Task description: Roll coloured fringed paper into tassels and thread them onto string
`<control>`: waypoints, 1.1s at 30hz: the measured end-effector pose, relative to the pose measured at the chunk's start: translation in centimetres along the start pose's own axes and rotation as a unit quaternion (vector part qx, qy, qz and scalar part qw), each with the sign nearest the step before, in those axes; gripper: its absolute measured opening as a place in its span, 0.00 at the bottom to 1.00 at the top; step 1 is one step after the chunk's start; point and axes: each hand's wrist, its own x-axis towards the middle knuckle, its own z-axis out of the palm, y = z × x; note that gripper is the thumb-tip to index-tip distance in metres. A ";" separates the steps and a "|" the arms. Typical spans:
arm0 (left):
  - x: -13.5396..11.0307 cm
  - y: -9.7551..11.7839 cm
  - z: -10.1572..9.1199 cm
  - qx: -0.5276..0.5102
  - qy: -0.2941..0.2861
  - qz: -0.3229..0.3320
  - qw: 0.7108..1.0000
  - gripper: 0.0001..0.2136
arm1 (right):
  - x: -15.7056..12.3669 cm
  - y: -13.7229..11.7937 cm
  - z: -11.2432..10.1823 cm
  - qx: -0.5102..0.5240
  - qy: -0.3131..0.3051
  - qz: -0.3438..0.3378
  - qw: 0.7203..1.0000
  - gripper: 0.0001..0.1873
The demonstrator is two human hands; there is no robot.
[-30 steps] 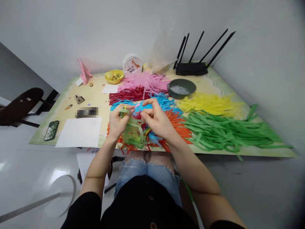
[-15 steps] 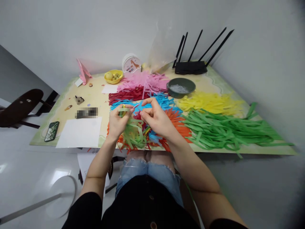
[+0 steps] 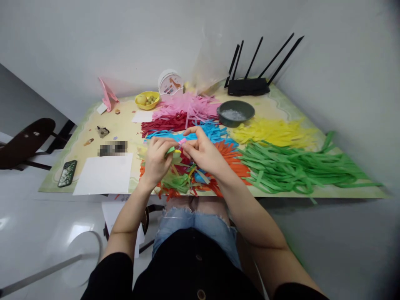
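Observation:
My left hand [image 3: 158, 160] is closed on a bundle of paper strips [image 3: 171, 180], whose light green, yellow and red ends hang below it. At its fingertips shows a pink strip [image 3: 181, 142], with my right hand [image 3: 201, 152] pinching the other side of it. Both hands hover over the table's front part, above blue strips [image 3: 212, 131] and orange strips [image 3: 233, 160]. Dark red strips [image 3: 168, 123] and pink strips [image 3: 190, 106] lie further back. Yellow strips [image 3: 275, 132] and a large heap of green strips [image 3: 300, 168] spread to the right.
A dark green bowl [image 3: 236, 113] with clear contents stands behind the yellow strips. A black router [image 3: 248, 86] with tall antennas is at the back. On the left lie white paper [image 3: 103, 175], a phone [image 3: 67, 173] and a yellow fruit bowl [image 3: 147, 101]. A brown chair [image 3: 28, 141] stands beyond.
My left hand has turned over, its back now facing up and its fingers curled towards my right hand. The fingertips of both hands have come together around the pink strip.

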 end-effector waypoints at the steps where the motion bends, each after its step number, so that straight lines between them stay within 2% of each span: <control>1: -0.1 -0.1 0.0 0.006 0.001 0.020 1.000 0.08 | 0.1 0.1 0.0 0.024 0.003 0.005 1.000 0.21; 4: -0.4 -0.3 0.2 0.014 0.003 0.049 0.999 0.07 | 0.5 0.5 -0.1 0.110 0.000 0.035 0.993 0.31; 6: -0.6 -0.3 0.3 0.003 -0.003 0.051 0.999 0.07 | 0.7 0.8 -0.3 0.134 -0.007 0.061 0.989 0.31; 8: -0.9 -0.4 0.5 -0.016 -0.014 0.040 0.999 0.08 | 0.9 1.0 -0.5 0.106 -0.004 0.075 0.991 0.27; 10: -1.2 -0.6 0.9 -0.037 -0.033 0.011 0.999 0.09 | 1.2 1.2 -0.8 0.046 0.027 0.054 0.997 0.25; 12: -1.4 -1.1 1.5 -0.068 -0.052 -0.043 0.995 0.10 | 1.6 1.1 -1.4 0.004 0.095 -0.001 0.995 0.22; 14: -1.5 -2.0 2.1 -0.126 -0.070 -0.127 0.981 0.09 | 2.2 0.8 -2.6 0.011 0.185 -0.079 0.980 0.20; 15: -1.5 -2.6 2.4 -0.168 -0.077 -0.181 0.966 0.08 | 2.5 0.7 -3.5 0.026 0.232 -0.120 0.965 0.18; 17: -1.5 -3.9 2.9 -0.263 -0.076 -0.290 0.917 0.07 | 3.2 0.3 -5.4 0.056 0.322 -0.197 0.924 0.14; 19: -1.2 -4.9 3.1 -0.332 -0.055 -0.360 0.870 0.11 | 3.9 0.0 -6.9 0.048 0.370 -0.239 0.896 0.11; 20: -0.9 -5.2 3.1 -0.347 -0.042 -0.376 0.858 0.12 | 4.1 0.0 -7.1 0.028 0.368 -0.242 0.897 0.11; 22: -0.3 -5.4 3.0 -0.349 -0.028 -0.384 0.854 0.14 | 4.4 0.0 -6.5 -0.044 0.302 -0.219 0.927 0.13; 24: 0.4 -4.9 2.8 -0.330 -0.036 -0.379 0.864 0.14 | 4.5 0.2 -4.6 -0.117 0.197 -0.172 0.958 0.16; 26: 1.0 -4.1 2.5 -0.299 -0.065 -0.359 0.881 0.11 | 4.5 0.5 -2.4 -0.155 0.113 -0.129 0.973 0.16; 27: 1.3 -3.8 2.4 -0.283 -0.082 -0.344 0.892 0.10 | 4.6 0.7 -1.5 -0.162 0.090 -0.115 0.976 0.15; 29: 1.5 -3.2 2.1 -0.274 -0.103 -0.319 0.902 0.10 | 4.8 1.1 -0.3 -0.166 0.077 -0.101 0.978 0.12; 30: 1.5 -3.1 2.0 -0.291 -0.105 -0.318 0.896 0.11 | 4.9 1.3 -0.1 -0.164 0.081 -0.100 0.978 0.11; 33: 1.2 -3.3 1.7 -0.386 -0.088 -0.359 0.845 0.17 | 5.1 1.7 -0.6 -0.146 0.101 -0.097 0.979 0.12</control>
